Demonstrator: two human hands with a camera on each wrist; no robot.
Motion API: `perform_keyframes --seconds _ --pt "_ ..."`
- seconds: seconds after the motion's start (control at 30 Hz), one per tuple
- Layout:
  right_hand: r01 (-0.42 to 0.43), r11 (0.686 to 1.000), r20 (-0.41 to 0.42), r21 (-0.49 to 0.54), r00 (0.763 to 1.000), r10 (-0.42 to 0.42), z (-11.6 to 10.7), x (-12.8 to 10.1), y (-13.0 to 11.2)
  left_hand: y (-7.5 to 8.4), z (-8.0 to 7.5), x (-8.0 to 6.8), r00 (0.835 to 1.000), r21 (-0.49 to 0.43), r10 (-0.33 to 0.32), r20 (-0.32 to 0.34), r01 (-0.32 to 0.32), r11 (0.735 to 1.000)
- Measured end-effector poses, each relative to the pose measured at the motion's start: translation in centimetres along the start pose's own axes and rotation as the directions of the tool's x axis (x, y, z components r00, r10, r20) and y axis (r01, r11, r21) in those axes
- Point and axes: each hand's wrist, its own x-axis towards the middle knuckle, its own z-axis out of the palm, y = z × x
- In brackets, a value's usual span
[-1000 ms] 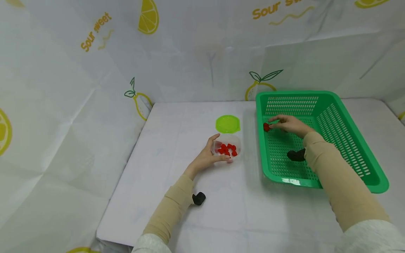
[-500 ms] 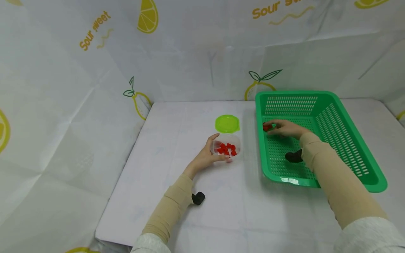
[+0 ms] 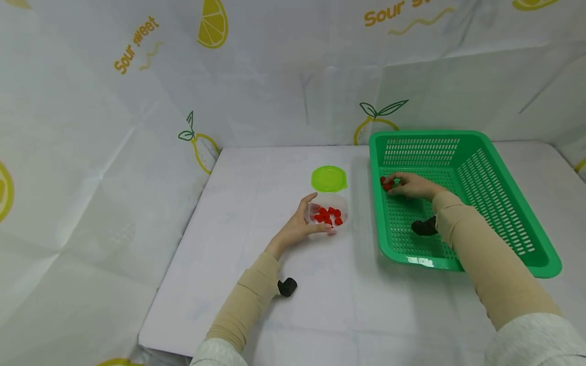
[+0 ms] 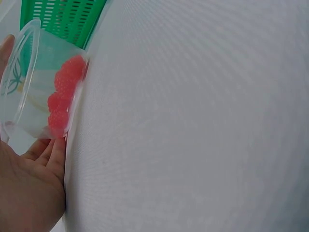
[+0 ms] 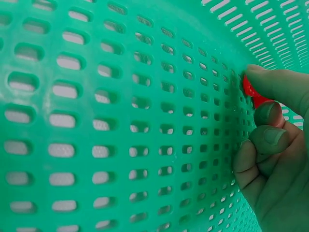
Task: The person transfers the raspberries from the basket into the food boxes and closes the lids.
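The right hand (image 3: 412, 186) is reaching into the green basket (image 3: 503, 203) and pinching a small red piece (image 3: 386, 185) between thumb and curled fingertips (image 5: 270, 137), close to the basket's left wall near its far end. The piece is glossy, rounded and too small and covered to tell any long axis or which way it is pointing. The basket is rigid plastic, rectangular, with slotted walls and a perforated floor; its long axis is running away from the person.

The left hand (image 3: 299, 226) is cupping a clear tub (image 3: 328, 213) on the white table (image 3: 256, 203), fingers curling round its near side and thumb lying against its left wall. The tub is thin transparent plastic, round, standing upright with its mouth upward, and holding a cluster of similar red pieces (image 3: 328, 216), bumpy in the left wrist view.

A round lime-green lid (image 3: 328, 178) is lying flat just behind the tub, left of the basket
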Motion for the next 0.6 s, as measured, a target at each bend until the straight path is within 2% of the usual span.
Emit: perform_keyframes --seconds 0.3,0.6 --pt "0.010 0.999 -0.025 -0.045 1.000 -0.011 0.05 -0.21 -0.31 -0.18 -0.03 -0.07 1.000 -0.007 0.003 -0.001 -0.003 1.000" --pt "0.006 1.000 -0.007 -0.031 1.000 -0.006 -0.08 -0.27 -0.35 -0.11 -0.03 -0.08 1.000 -0.009 -0.001 -0.006 0.001 1.000"
